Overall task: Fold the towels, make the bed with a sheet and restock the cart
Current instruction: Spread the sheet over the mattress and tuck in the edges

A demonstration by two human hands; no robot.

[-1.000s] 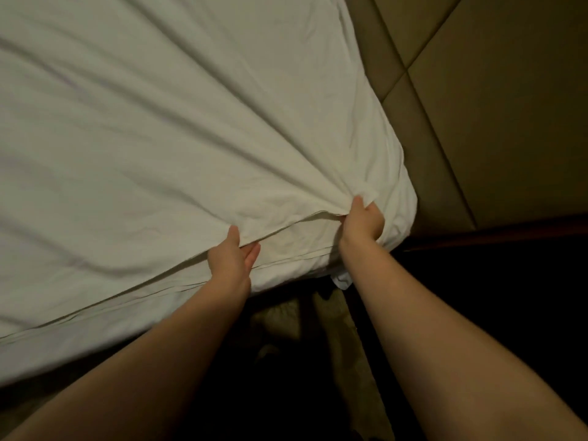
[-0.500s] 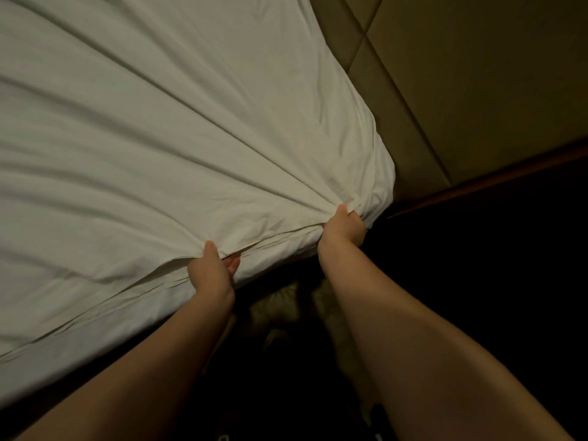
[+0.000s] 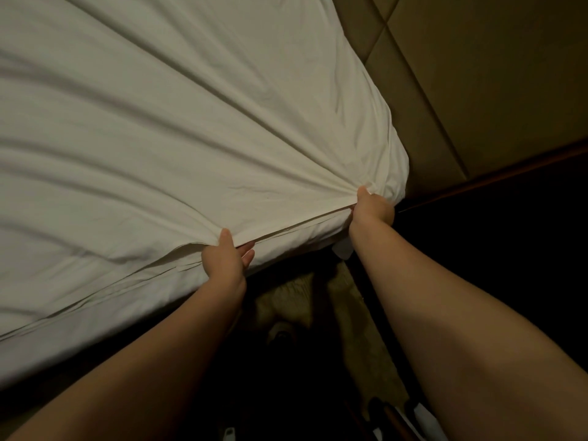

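Note:
A white sheet (image 3: pixel 178 128) covers the bed and fills the left and middle of the head view, with creases fanning out from my hands. My left hand (image 3: pixel 226 256) pinches the sheet's hem at the mattress's near edge, thumb on top and fingers underneath. My right hand (image 3: pixel 373 209) grips a bunch of the sheet at the mattress corner by the headboard, its fingers hidden in the cloth. The hem runs taut between the two hands.
A padded tan headboard (image 3: pixel 496 90) rises on the right behind the corner. A dark wooden surface (image 3: pixel 515 218) lies beside the bed at right. Below my arms the floor (image 3: pixel 296 297) is dim, with small items near the bottom edge.
Both hands keep their hold on the sheet and have shifted slightly left along the mattress edge as the view tilted. The hem between them looks pulled tighter.

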